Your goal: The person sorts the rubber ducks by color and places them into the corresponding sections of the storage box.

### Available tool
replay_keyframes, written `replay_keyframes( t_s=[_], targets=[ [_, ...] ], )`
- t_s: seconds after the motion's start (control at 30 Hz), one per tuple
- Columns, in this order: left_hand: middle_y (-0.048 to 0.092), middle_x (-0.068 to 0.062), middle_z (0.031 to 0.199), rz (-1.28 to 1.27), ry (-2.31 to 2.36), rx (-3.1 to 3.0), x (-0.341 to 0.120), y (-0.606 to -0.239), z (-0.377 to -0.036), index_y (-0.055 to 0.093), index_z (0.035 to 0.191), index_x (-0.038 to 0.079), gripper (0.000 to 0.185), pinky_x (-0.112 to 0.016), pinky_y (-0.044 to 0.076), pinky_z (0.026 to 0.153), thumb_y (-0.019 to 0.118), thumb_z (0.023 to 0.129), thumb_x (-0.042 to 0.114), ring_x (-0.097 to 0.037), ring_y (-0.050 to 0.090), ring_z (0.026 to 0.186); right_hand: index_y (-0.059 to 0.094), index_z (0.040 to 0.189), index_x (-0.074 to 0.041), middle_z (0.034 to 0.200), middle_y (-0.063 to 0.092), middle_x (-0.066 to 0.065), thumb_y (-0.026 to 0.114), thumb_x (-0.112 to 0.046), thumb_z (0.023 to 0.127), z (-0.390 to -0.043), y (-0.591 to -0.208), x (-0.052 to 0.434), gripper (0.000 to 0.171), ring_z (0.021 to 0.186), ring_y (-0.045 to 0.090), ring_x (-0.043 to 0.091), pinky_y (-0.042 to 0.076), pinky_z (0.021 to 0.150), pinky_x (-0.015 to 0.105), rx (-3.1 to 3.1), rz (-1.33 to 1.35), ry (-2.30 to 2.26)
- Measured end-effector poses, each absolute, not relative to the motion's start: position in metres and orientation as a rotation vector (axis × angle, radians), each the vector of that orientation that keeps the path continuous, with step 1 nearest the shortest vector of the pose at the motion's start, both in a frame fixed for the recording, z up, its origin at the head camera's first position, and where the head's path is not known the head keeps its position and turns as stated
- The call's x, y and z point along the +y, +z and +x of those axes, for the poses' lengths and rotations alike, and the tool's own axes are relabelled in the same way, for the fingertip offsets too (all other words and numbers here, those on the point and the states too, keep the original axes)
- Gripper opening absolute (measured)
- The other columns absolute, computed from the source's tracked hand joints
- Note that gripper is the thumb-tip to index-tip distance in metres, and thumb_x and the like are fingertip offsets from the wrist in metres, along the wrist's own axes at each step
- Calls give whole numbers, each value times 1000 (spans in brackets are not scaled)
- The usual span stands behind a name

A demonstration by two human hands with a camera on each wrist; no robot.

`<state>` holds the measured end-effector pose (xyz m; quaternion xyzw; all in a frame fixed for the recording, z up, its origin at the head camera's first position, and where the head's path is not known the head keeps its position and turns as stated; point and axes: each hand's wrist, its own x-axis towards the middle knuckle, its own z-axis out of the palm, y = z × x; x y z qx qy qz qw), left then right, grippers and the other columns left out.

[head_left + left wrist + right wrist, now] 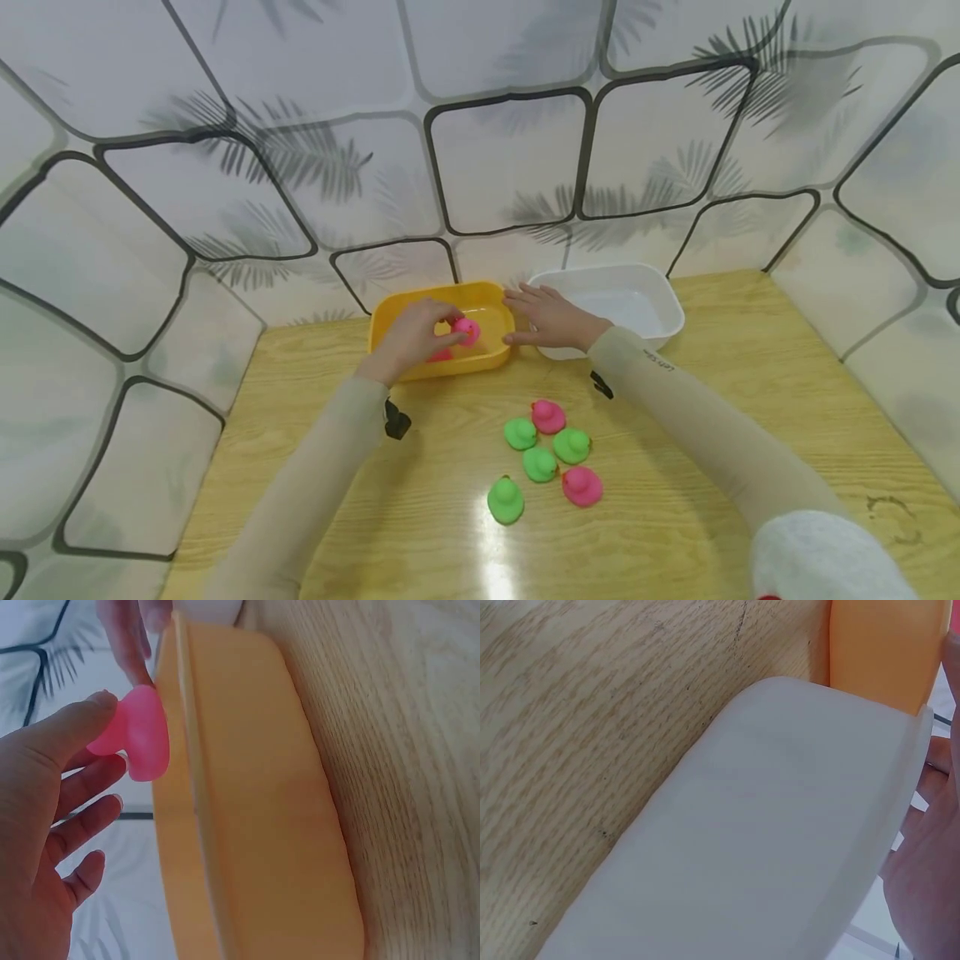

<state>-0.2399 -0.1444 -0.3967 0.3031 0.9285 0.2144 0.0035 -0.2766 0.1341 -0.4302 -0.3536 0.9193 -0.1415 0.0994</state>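
Observation:
Between thumb and fingers my left hand (412,335) pinches a pink toy duck (467,332) above the yellow tub (491,360). The left wrist view shows the same duck (148,735) by the tub's rim. Another pink piece (441,355) lies inside the tub, mostly hidden by the left hand. My right hand (553,319) has its fingers extended at the tub's right end, over the left end of the white tub (660,308). No object shows in it. I cannot tell whether its fingertips touch the yellow rim.
On the wooden table (675,517), in front of the tubs, several green ducks (540,464) sit in a loose group with two pink ducks (582,486). A patterned wall (510,167) rises behind the tubs. Something white and rounded (825,554) shows at the lower right.

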Motion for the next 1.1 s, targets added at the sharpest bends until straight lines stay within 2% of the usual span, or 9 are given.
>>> replay_keyframes(
  t_s=[0.2,0.37,0.63,1.1],
  targets=[
    [75,-10,111,824,694,2943,-149,-406,-256,76,116,3,29,-48,49,102,77,97,25,-34,66,110,35,160,0,169,27,18,60,-50,103,-276,-430,134,80,158,14,41,8,126,60,2717,-1060,-429],
    [75,-8,111,761,666,2978,-151,-413,-262,76,116,6,31,-52,46,102,76,97,30,-32,66,110,36,160,1,169,28,18,61,-49,103,-276,-429,135,80,158,15,42,9,126,60,2724,-1068,-437],
    [71,-14,122,628,629,2984,-158,-425,-261,65,136,6,44,-56,37,108,71,101,31,-34,60,118,36,160,1,169,28,18,60,-50,103,-276,-430,136,80,158,15,42,9,126,60,2717,-1072,-434],
    [73,-9,110,860,651,3034,-149,-421,-233,76,117,9,26,-57,45,98,75,98,26,-31,63,106,32,162,-1,170,25,16,57,-52,104,-279,-431,136,81,159,11,40,8,126,58,2696,-1065,-413]
  ],
)
